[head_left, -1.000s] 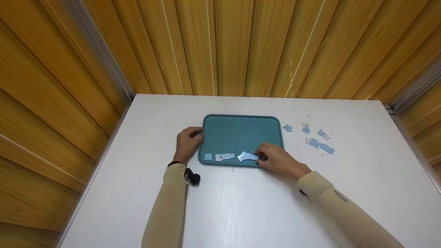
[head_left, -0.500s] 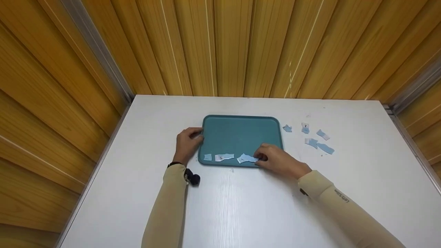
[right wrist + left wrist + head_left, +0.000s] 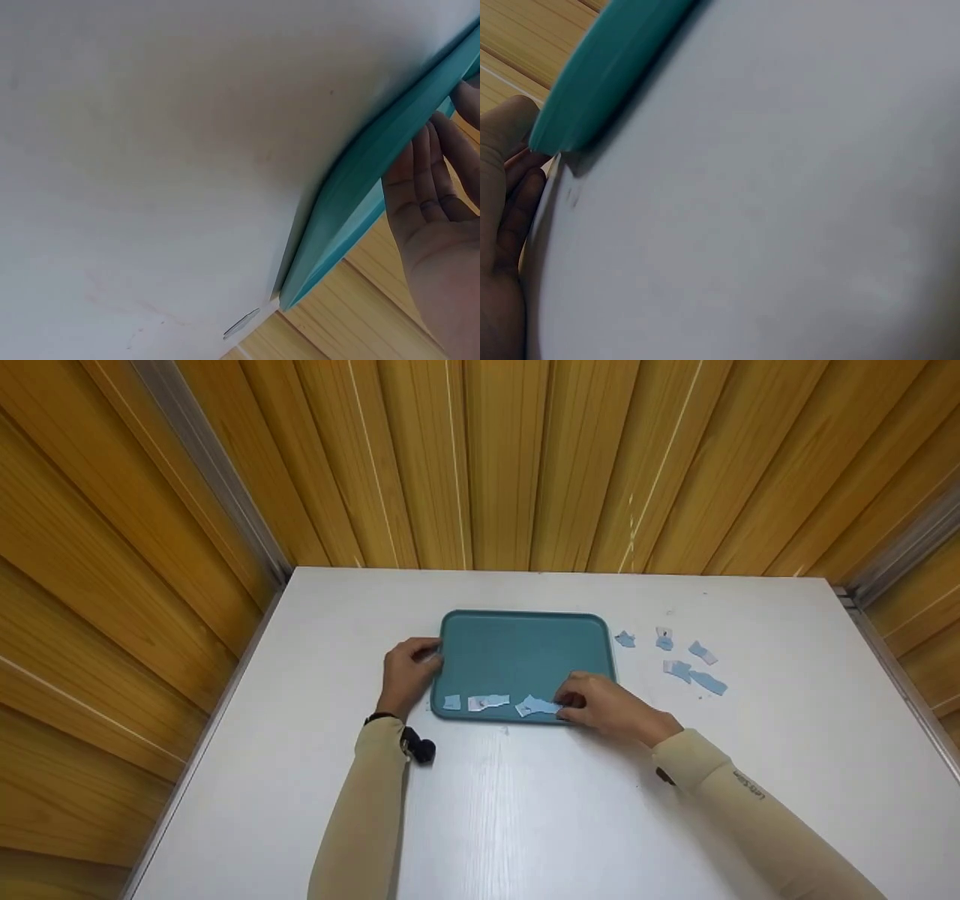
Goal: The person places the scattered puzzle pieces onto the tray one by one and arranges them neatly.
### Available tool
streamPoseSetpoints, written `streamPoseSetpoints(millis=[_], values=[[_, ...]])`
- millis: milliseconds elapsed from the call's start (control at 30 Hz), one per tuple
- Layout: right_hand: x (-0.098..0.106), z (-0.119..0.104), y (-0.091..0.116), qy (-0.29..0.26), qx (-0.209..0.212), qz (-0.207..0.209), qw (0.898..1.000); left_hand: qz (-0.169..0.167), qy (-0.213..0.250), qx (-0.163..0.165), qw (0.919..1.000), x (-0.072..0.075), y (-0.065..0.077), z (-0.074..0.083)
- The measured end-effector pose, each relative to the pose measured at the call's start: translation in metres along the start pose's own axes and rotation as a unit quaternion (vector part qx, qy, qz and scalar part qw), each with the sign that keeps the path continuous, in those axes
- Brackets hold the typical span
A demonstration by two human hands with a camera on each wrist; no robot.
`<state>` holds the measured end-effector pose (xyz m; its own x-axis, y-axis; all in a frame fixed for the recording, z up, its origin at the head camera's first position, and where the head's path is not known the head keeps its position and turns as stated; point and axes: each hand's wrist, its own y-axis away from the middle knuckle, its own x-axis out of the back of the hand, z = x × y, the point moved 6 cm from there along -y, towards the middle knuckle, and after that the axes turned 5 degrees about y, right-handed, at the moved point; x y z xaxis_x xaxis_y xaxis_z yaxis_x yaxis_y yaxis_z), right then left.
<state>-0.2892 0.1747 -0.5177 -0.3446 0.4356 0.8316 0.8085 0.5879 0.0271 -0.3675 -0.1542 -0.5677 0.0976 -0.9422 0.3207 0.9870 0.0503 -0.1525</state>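
Observation:
A teal tray (image 3: 525, 652) lies on the white table. Along its near edge sit torn paper scraps in a row: a small pale-blue scrap (image 3: 451, 703), a white-and-blue scrap (image 3: 489, 703) and a jagged blue scrap (image 3: 531, 706). My right hand (image 3: 604, 701) reaches over the tray's near right corner and pinches the right end of the jagged scrap between thumb and fingertips. My left hand (image 3: 406, 671) holds the tray's left rim, its thumb and fingers against the edge. In the right wrist view the tray wall hides the scraps.
Several more torn scraps lie on the table right of the tray, among them a small blue scrap (image 3: 625, 639), a white-and-blue scrap (image 3: 703, 652) and a long blue strip (image 3: 708, 682). Wood-patterned panels (image 3: 502, 465) stand behind the table (image 3: 487, 810).
Both hands stay almost where they were. The right hand shifts very slightly at the jagged scrap; tray and other scraps keep their places.

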Motion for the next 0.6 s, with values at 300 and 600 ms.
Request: streamPoseSetpoints(millis=[300, 600], values=[[0.018, 0.008, 0.005, -0.013, -0.028, 0.023, 0.999, 0.000, 0.001, 0.005, 1.0000, 0.000, 0.000, 0.003], [0.034, 0.019, 0.013, -0.022, -0.038, 0.047, 0.998, 0.004, 0.003, 0.011, 0.9999, 0.000, 0.001, 0.001]])
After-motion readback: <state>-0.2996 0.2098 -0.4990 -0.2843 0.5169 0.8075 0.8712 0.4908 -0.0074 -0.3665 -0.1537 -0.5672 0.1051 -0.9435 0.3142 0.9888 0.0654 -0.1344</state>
